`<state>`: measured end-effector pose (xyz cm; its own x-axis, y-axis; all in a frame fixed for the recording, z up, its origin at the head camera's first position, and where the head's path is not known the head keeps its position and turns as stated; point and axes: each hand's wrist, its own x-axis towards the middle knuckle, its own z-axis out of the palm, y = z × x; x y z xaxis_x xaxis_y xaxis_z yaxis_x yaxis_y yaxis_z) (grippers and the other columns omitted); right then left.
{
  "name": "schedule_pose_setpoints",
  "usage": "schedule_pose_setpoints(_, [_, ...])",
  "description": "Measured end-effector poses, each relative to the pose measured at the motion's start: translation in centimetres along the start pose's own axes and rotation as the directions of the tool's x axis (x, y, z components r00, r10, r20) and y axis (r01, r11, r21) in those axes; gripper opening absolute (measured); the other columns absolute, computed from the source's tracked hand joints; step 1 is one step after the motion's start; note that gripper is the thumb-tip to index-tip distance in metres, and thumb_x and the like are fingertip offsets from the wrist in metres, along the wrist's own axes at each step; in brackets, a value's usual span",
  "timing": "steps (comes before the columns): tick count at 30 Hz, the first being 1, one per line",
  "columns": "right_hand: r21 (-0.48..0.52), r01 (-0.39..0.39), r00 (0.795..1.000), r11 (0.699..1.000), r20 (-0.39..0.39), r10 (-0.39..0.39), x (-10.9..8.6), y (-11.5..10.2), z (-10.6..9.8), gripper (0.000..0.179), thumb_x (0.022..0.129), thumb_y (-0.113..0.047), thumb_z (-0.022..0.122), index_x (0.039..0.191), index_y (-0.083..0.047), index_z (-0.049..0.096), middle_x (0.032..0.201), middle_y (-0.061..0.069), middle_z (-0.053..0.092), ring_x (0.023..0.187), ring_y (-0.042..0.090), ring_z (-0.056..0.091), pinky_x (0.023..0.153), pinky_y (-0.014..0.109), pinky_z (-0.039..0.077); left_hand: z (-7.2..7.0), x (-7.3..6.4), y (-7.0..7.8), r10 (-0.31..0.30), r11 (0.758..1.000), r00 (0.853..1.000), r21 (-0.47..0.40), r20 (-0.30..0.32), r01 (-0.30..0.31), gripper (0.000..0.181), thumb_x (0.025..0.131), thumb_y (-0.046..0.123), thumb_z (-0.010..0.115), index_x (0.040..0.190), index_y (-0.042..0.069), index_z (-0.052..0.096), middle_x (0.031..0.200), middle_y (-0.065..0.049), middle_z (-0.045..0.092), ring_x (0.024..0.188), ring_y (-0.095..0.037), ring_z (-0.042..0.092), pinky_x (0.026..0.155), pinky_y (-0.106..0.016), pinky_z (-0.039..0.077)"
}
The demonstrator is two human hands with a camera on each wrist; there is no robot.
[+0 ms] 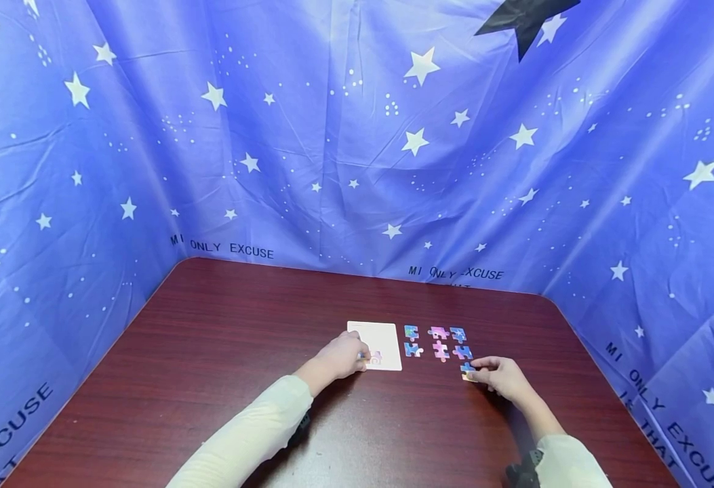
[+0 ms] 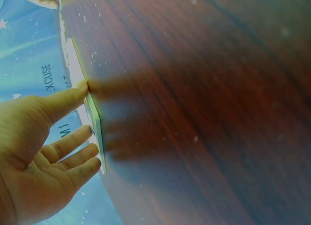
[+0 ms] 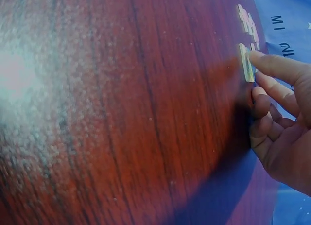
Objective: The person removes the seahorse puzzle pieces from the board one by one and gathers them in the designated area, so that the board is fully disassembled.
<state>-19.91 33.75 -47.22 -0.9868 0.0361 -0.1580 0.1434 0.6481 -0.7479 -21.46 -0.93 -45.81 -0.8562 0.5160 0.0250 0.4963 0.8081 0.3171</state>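
Note:
My left hand (image 1: pixel 341 356) rests at the left side of a white square puzzle board (image 1: pixel 381 339). In the left wrist view its thumb and fairly straight fingers touch the board's edge (image 2: pixel 98 132); the index finger is hidden. By these fingertips a pink puzzle piece (image 1: pixel 377 357) lies on the board, and a bit of blue shows beneath them. At the right, my right hand (image 1: pixel 503 378) pinches a blue and yellow puzzle piece (image 1: pixel 467 371) between thumb and finger. This piece (image 3: pixel 246 64) lies on or just above the table; I cannot tell which.
Right of the board lie several loose pieces: two blue ones (image 1: pixel 413 350) in a column, then pink pieces (image 1: pixel 441 350) and blue pieces (image 1: pixel 463 352) in two rows. The dark red wooden table (image 1: pixel 241 339) is enclosed by blue star-print curtains (image 1: pixel 332 135) behind and at both sides.

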Motion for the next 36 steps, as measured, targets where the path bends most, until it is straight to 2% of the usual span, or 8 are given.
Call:
schedule_pose_setpoints(4, [-0.012,0.035,0.999,0.999,0.005,-0.035,0.0,0.0,0.1,0.039,0.076,-0.014,0.075,0.106,0.008,0.063,0.061,-0.003,0.051,0.052,0.011,0.045,0.048,0.024,0.040,-0.1,0.0,0.0,0.006,1.000,1.000,0.000,-0.003,-0.006,0.015,0.081,0.024,0.071,0.095,0.018,0.073,0.089,0.003,0.055,0.089,-0.014,0.050,0.080,-0.025,0.047])
schedule_pose_setpoints(13, [-0.054,0.029,0.999,0.998,0.018,-0.028,-0.1,-0.6,-0.1,0.035,0.078,-0.014,0.072,0.105,0.005,0.064,0.060,-0.002,0.048,0.052,0.013,0.045,0.041,0.025,0.036,-0.2,-0.2,0.1,-0.001,1.000,1.000,0.001,-0.006,0.001,0.016,0.081,0.024,0.071,0.096,0.018,0.073,0.090,0.003,0.055,0.090,-0.014,0.050,0.081,-0.025,0.047])
schedule_pose_setpoints(23, [-0.045,0.035,0.999,0.998,0.032,-0.034,-0.2,-0.7,-0.2,0.036,0.078,-0.014,0.072,0.107,0.004,0.063,0.060,-0.002,0.047,0.051,0.012,0.045,0.041,0.025,0.036,-0.2,-0.3,0.0,0.008,1.000,1.000,-0.005,-0.009,-0.009,0.016,0.082,0.024,0.071,0.097,0.018,0.073,0.091,0.002,0.056,0.088,-0.014,0.050,0.079,-0.025,0.047])
schedule_pose_setpoints(28, [-0.035,0.044,0.999,0.998,0.026,-0.043,-0.3,-0.8,-0.3,0.033,0.081,-0.013,0.069,0.108,0.005,0.063,0.061,0.000,0.048,0.051,0.012,0.044,0.042,0.026,0.037,-0.1,-0.4,0.0,0.034,0.999,0.999,0.003,-0.025,-0.034,0.016,0.082,0.024,0.071,0.096,0.018,0.073,0.092,0.001,0.057,0.088,-0.015,0.052,0.081,-0.025,0.047])
schedule_pose_setpoints(36, [-0.034,0.116,0.993,0.993,-0.014,-0.117,0.5,-1.4,-0.3,0.028,0.084,-0.011,0.066,0.106,0.006,0.064,0.065,0.001,0.054,0.051,0.011,0.046,0.048,0.026,0.043,0.1,-0.4,-0.2,0.041,0.999,0.999,0.000,-0.026,-0.041,0.015,0.082,0.025,0.071,0.095,0.018,0.072,0.092,0.002,0.057,0.088,-0.015,0.051,0.081,-0.026,0.047])
